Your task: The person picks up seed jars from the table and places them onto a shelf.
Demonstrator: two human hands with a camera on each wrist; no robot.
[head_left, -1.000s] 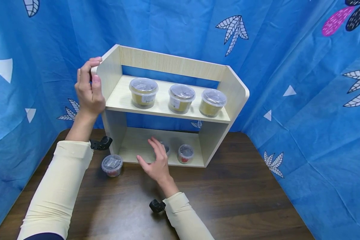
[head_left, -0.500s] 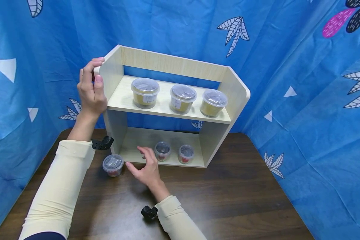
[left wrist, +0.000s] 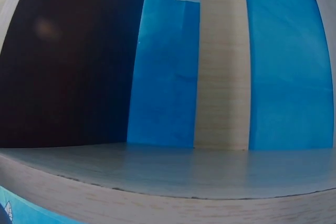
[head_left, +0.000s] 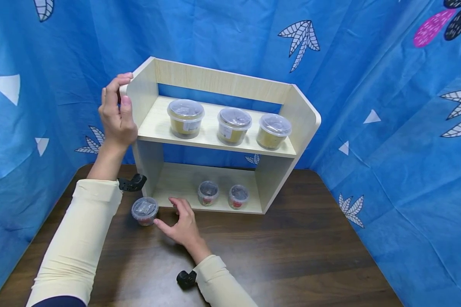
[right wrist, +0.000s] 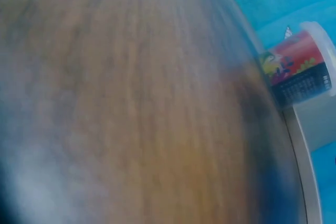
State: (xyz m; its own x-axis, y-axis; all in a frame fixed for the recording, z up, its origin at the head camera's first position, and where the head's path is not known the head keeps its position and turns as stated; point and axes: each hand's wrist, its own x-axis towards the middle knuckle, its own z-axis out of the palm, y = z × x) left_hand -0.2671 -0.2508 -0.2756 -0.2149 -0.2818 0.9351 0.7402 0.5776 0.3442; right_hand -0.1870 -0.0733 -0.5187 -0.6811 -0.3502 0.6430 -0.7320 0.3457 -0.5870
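My left hand (head_left: 117, 113) grips the upper left side panel of a pale wooden two-tier shelf (head_left: 223, 79), fingers over its front edge and thumb on the near side. My right hand (head_left: 182, 230) is held low over the table with thumb and fingers spread apart. Its thumb tip is right at a small lidded plastic tub (head_left: 144, 212), which stands on the table in front of the shelf's left corner. The right wrist view shows a tub (right wrist: 302, 66) with a red and black label at its right side. The left hand is outside its own wrist view.
On the upper board stand three larger lidded tubs (head_left: 185, 119) with yellowish contents. Two small tubs, a left one (head_left: 208, 193) and a right one (head_left: 238, 197), stand on the lower board. A dark wooden table (head_left: 292, 256) lies beneath, with a blue patterned curtain (head_left: 369, 128) behind.
My right hand has moved left and toward me, from in front of the small tubs on the lower board to beside the tub on the table. The left hand keeps its grip.
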